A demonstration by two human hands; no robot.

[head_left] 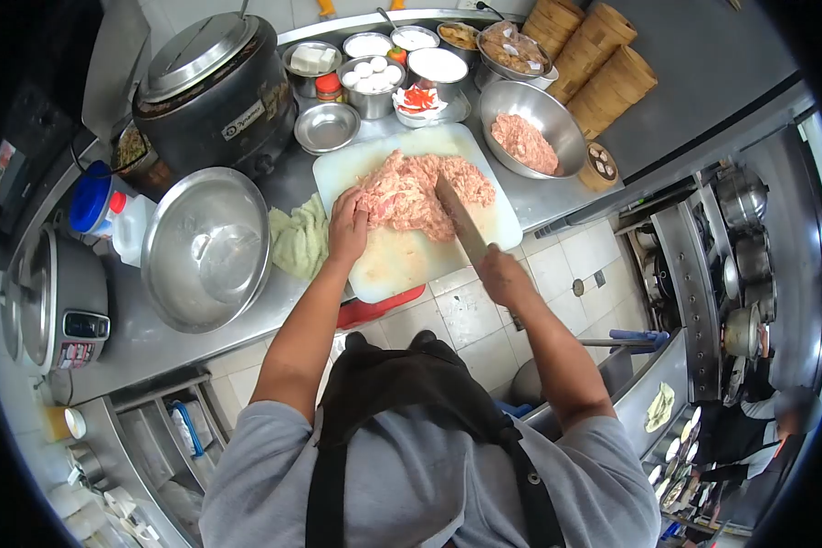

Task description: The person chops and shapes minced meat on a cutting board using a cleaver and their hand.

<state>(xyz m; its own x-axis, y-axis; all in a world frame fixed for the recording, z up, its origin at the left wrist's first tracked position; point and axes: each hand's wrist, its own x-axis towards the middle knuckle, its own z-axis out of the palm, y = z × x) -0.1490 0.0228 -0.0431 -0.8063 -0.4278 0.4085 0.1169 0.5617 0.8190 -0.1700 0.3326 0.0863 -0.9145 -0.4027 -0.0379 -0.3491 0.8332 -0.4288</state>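
- A steel tabletop [137, 333] ran across a kitchen, with tiled floor [461, 320] on its near side.
- At the near edge, a white cutting board [402, 265] lay at a slant, its near end jutting out above a red object [379, 308].
- The right hand [505, 276] was at the board's near right side, its fingers closed round the handle of a broad knife [463, 224].
- The left hand [348, 219] touched the left edge of the minced meat [406, 205], its fingers slightly bent; I cannot tell whether they gripped any.
- The meat lay in a spread heap across the board's middle and far part, the blade against its right side.
- Left of the board were a green cloth [299, 239] and a large metal bowl [205, 247].
- Farther right, a steel bowl [513, 99] held similar meat.
- Beyond the board stood a small metal dish [327, 126] and a pot of white, round items [372, 108].
- Farther off were a dark lidded cooker [215, 114] on the left and bamboo steamers [612, 87] on the right.
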